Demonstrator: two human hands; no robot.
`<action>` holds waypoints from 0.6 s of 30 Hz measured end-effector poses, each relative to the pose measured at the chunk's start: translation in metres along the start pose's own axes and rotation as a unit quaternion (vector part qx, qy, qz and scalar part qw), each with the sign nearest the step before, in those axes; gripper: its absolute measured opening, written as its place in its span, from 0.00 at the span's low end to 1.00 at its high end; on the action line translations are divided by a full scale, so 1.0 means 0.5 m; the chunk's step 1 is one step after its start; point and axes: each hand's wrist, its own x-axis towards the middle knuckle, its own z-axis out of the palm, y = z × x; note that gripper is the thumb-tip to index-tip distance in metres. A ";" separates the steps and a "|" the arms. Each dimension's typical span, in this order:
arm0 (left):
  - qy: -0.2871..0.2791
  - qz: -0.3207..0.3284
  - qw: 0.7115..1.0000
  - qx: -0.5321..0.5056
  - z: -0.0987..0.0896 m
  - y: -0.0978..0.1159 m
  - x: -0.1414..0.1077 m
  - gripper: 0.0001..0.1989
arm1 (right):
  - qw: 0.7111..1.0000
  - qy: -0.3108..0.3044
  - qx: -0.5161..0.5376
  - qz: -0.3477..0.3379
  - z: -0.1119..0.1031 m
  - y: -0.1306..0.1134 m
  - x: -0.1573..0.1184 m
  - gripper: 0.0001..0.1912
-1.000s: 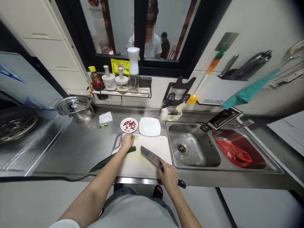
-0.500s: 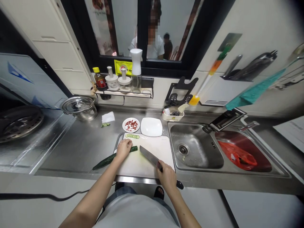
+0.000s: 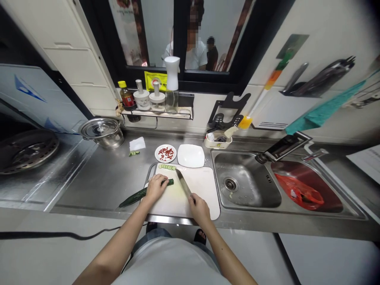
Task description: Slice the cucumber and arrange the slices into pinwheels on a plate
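Observation:
A white cutting board lies on the steel counter. My left hand is closed over a dark green cucumber, whose cut end shows just right of my fingers and whose long part lies to the left, past the board. My right hand grips the handle of a kitchen knife; the blade points away from me, its tip close to a row of thin cucumber slices at the board's far edge. Behind the board are a plate of red pieces and a white square plate.
At the right is a double sink with a red bag in its right basin. A lidded steel pot and a white paper are at the back left. A shelf holds bottles and jars. A person shows in the window glass.
My right hand has moved a little left and the knife has turned, so its blade points more steeply away from me, toward the slices. My left hand stays on the cucumber.

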 end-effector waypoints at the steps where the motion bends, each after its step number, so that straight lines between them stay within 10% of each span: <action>1: 0.001 0.004 1.000 -0.002 0.000 0.000 0.000 0.09 | 1.000 0.001 0.003 -0.002 0.001 -0.005 0.003 0.15; 18: -0.006 0.048 0.999 -0.025 -0.005 0.014 0.012 0.11 | 1.000 -0.021 -0.005 -0.007 0.011 -0.025 0.025 0.17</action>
